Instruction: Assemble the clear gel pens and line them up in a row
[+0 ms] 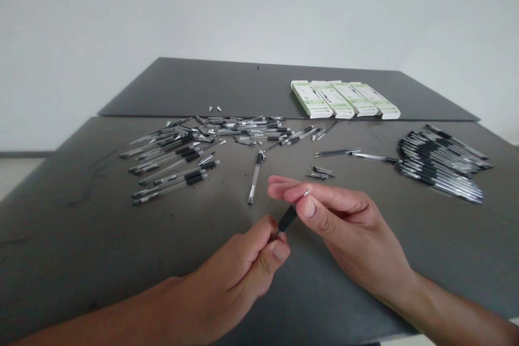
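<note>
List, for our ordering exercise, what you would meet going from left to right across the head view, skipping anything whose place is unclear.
Two nearest pens of the left group, lone pen, held pen, thin dark rods, fanned pile of pens.

Green-white cartons (348, 99) in a row, dark rear surface (203, 86), grey table (81, 248), pale wall (259, 5)

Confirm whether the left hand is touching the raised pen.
Touching. The head view shows the left hand closed on the raised pen, which emerges between thumb and index finger.
</note>
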